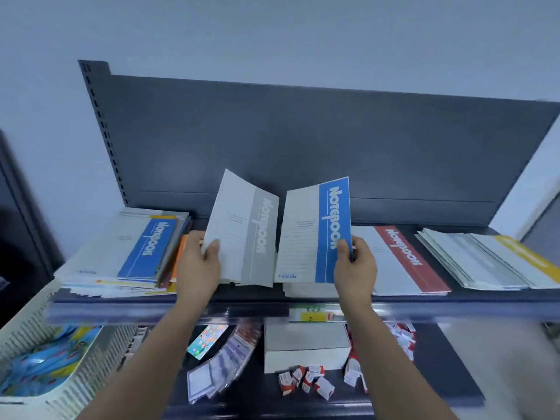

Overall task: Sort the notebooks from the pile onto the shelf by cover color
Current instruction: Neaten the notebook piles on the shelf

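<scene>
**Q:** What is held?

**A:** Two thin, matte paper notebooks, upright side by side over the middle of the dark metal shelf (266, 300). The grey notebook (242, 234) bows slightly. The blue notebook (318, 234) has a white lined panel and a blue band.

**Q:** And the grip?

**A:** The left hand (198, 265) pinches the grey notebook's lower left corner, with the thumb in front and the fingers hidden behind. The right hand (354, 265) pinches the blue band's lower right edge the same way.

**Q:** Around them?

**A:** A loose pile (130, 256) lies to the left with a blue cover on top. A red notebook (400, 259) lies flat to the right. Beyond it a fanned yellow stack (491, 259) is cut off by the frame. The shelf's front edge is blurred.
</scene>
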`<action>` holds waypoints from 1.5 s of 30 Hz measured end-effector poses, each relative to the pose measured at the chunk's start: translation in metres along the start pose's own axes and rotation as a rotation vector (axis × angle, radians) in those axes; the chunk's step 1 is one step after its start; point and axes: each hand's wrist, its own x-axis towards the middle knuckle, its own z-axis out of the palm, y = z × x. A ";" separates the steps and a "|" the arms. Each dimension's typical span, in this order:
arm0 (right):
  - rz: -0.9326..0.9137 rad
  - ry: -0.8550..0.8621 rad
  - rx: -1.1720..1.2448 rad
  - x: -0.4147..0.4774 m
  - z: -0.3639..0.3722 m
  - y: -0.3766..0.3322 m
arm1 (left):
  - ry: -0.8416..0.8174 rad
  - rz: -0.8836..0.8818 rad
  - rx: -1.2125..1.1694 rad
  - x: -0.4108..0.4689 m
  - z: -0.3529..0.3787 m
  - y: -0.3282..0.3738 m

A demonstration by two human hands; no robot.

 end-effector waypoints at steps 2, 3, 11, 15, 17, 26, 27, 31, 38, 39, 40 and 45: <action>-0.008 0.022 -0.016 0.010 -0.032 0.010 | -0.024 0.012 -0.010 -0.016 0.028 0.014; -0.002 0.026 -0.021 0.016 -0.049 0.015 | -0.031 0.012 -0.019 -0.025 0.042 0.021; -0.027 0.081 -0.060 0.067 -0.183 0.053 | -0.088 -0.029 -0.105 -0.098 0.159 0.073; -0.004 0.115 -0.096 0.091 -0.239 0.071 | -0.128 -0.046 -0.124 -0.126 0.214 0.099; 0.005 0.130 -0.115 0.106 -0.263 0.079 | -0.149 -0.035 -0.122 -0.136 0.241 0.111; 0.048 0.187 -0.164 0.192 -0.343 0.125 | -0.274 -0.025 -0.091 -0.150 0.368 0.154; 0.047 0.187 -0.164 0.203 -0.350 0.129 | -0.278 -0.024 -0.085 -0.150 0.382 0.157; 0.082 0.212 -0.184 0.249 -0.375 0.149 | -0.302 -0.056 -0.071 -0.148 0.434 0.166; 0.153 0.179 -0.244 0.315 -0.405 0.182 | -0.311 -0.061 0.067 -0.153 0.495 0.172; 0.172 0.166 -0.248 0.321 -0.408 0.188 | -0.317 -0.062 0.092 -0.155 0.500 0.171; 0.187 0.154 -0.252 0.326 -0.411 0.194 | -0.322 -0.062 0.116 -0.157 0.503 0.172; 0.240 0.069 -0.310 0.351 -0.420 0.216 | -0.291 -0.064 0.209 -0.165 0.515 0.174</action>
